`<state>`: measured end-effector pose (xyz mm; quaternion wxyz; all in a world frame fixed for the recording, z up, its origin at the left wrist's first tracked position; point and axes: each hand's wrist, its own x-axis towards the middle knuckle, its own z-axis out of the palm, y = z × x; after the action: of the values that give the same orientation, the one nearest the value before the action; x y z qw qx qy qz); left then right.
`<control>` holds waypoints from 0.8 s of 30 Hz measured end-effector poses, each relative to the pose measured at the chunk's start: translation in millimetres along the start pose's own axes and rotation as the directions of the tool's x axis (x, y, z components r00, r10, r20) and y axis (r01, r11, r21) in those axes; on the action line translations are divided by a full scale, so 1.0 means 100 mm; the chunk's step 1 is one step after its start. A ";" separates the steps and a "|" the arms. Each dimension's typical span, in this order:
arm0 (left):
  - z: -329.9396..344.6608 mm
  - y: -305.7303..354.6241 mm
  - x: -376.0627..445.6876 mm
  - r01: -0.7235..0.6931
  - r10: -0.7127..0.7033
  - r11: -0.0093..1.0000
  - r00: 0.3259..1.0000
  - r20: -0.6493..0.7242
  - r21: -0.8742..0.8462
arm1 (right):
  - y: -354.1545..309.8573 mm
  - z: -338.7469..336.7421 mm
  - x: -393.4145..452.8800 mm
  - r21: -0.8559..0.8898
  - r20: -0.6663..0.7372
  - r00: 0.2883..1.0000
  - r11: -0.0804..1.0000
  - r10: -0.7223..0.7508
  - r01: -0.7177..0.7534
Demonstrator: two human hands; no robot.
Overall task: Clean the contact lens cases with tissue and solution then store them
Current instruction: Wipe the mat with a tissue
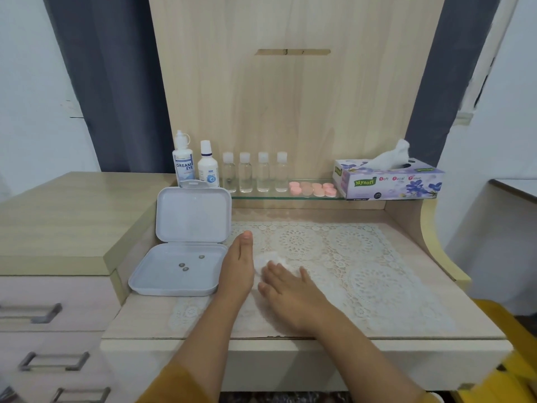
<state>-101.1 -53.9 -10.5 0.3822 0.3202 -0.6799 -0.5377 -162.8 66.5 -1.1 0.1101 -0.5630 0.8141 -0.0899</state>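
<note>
both hands lie flat, fingers straight: left hand (237, 266) edge-on beside the open white box (186, 242), right hand (286, 289) pressing a white tissue (268, 260) on the table (421, 315). box holds three small round pieces (186, 264). pink lens cases (313, 189) sit on the glass shelf (261, 194).

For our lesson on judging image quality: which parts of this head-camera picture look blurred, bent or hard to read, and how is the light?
Head view: soft, even light with faint shadows; wide-angle bending bows the desk edge; the right hand is slightly blurred over the white tissue; the pink lens cases are small and soft; the yellow patch at the right edge is smeared.
</note>
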 end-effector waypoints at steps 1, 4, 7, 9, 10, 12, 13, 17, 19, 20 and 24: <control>0.00 0.00 -0.01 -0.004 0.004 1.000 1.000 0.006 0.010 | 0.06 -0.02 -0.02 -0.024 0.010 0.999 0.999 0.035 -0.035; -0.01 0.01 -0.02 -0.010 0.010 1.000 1.000 0.015 0.029 | 0.28 -0.09 -0.06 -0.045 -0.006 0.988 0.987 0.152 -0.153; -0.01 0.01 -0.04 0.001 -0.002 1.000 1.000 0.020 0.023 | 0.55 -0.14 -0.08 -0.032 -0.047 0.962 0.962 0.270 -0.272; -0.02 0.02 -0.04 0.010 -0.010 1.000 1.000 0.019 0.018 | 0.71 -0.15 -0.09 0.040 -0.121 0.927 0.935 0.354 -0.352; -0.02 0.02 -0.05 0.012 -0.012 1.000 1.000 0.020 0.015 | 0.75 -0.16 -0.11 0.119 -0.175 0.901 0.917 0.398 -0.382; -0.01 0.03 -0.05 0.004 -0.005 1.000 1.000 0.022 0.021 | 0.83 -0.22 -0.15 0.333 -0.289 0.822 0.857 0.490 -0.394; -0.01 0.03 -0.05 -0.002 0.002 1.000 1.000 0.022 0.027 | 0.81 -0.27 -0.19 0.457 -0.322 0.779 0.809 0.538 -0.370; 0.00 0.03 -0.04 -0.010 0.010 0.999 1.000 0.023 0.031 | 0.51 -0.30 -0.14 0.548 -0.385 0.796 0.810 0.467 -0.210; 0.00 0.02 -0.03 -0.006 0.006 1.000 1.000 0.020 0.030 | 0.26 -0.24 0.00 0.484 -0.377 0.887 0.873 0.267 -0.058; -0.01 0.03 -0.03 -0.006 0.006 1.000 1.000 0.018 0.028 | 0.14 -0.18 0.08 0.406 -0.342 0.926 0.914 0.161 -0.009; 0.00 0.06 -0.05 -0.014 0.013 0.999 1.000 0.025 0.031 | -0.02 -0.08 0.35 0.206 -0.318 0.947 0.978 0.052 0.015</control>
<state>-98.4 -48.0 -5.2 0.3724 0.3149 -0.6951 -0.5282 -175.5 33.3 3.9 0.0344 -0.5187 0.8128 -0.2630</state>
